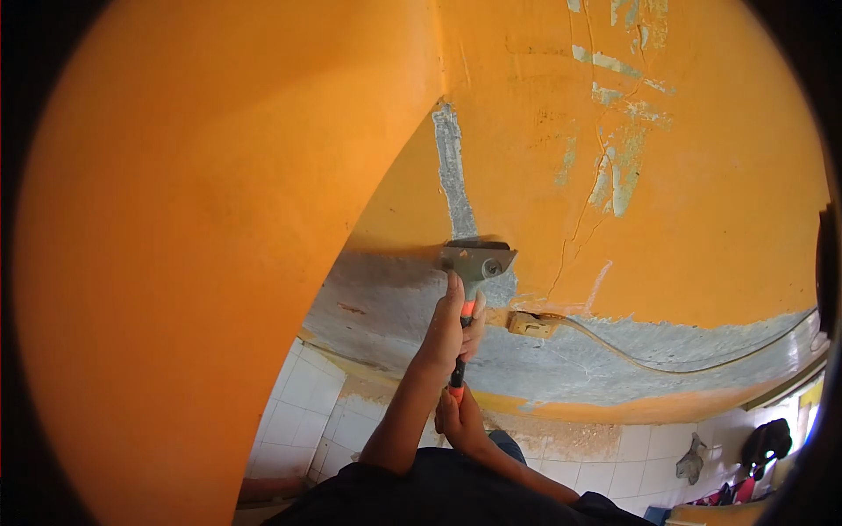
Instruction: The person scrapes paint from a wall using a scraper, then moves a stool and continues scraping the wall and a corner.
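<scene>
On the orange wall point(719, 202) in front of you, the scraper point(478, 260) lies with its wide metal head flat against the surface. It sits at the foot of a narrow grey bare strip point(454, 175), just above the grey band point(395, 307). Your left hand point(447, 329) is closed around the upper part of the handle, the thumb pointing toward the head. Your right hand point(460, 419) is closed around the handle's lower end.

I judge the tool to be light and stiff, with a thin edge that can cut, so the black and orange handle is the place to hold, never the blade. The grip looks rubbery and should not slip. A small box point(531, 325) with a cable point(631, 358) is just beside the head, on the right.
</scene>
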A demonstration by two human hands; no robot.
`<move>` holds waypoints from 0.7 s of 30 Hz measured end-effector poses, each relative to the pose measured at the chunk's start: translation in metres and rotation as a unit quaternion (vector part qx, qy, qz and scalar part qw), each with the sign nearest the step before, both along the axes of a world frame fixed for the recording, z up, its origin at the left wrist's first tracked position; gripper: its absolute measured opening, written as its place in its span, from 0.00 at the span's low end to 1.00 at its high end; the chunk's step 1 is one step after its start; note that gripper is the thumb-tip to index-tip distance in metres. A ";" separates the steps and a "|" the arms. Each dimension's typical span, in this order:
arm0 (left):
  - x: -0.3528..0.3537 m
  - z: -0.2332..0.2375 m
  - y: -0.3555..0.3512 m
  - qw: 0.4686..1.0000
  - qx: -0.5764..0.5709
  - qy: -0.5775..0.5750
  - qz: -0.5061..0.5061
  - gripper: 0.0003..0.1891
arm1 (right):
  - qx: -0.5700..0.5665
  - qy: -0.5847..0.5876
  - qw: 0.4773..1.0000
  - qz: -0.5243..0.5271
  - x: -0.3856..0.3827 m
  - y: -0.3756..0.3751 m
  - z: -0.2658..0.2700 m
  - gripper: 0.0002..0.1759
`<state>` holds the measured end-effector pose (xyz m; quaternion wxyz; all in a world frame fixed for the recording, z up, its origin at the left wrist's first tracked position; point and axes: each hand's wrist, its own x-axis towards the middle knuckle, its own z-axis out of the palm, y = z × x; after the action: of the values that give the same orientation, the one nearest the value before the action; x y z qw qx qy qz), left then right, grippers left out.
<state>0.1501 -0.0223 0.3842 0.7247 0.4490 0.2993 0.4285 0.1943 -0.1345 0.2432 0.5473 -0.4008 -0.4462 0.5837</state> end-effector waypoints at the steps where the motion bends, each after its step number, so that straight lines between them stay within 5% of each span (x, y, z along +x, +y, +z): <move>1: -0.001 -0.002 0.001 1.000 -0.003 -0.006 -0.003 0.32 | -0.001 0.019 1.000 0.004 0.001 -0.002 -0.004 0.12; 21: 0.002 -0.003 -0.005 0.997 -0.075 0.016 0.012 0.33 | -0.018 0.034 0.991 0.130 0.018 -0.007 0.003 0.13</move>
<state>0.1522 -0.0275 0.3816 0.7462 0.3964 0.3477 0.4064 0.2126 -0.1414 0.2464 0.4745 -0.3291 -0.4647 0.6713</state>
